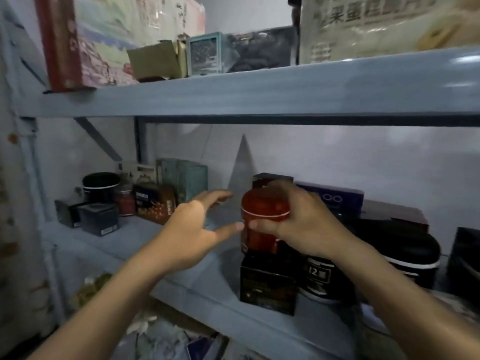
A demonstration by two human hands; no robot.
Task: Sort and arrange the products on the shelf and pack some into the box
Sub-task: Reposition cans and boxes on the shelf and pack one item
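The picture is blurry, so the words on the boxes are hard to read, and the big bag at the upper right is cut off by the top edge. In the middle of the frame, the right hand is wrapped around a red tin, covering its right side, and the tin sits on top of a black box on the blue shelf. The left hand is wide open and holds nothing, with its thumb tip just at the tin's left side.
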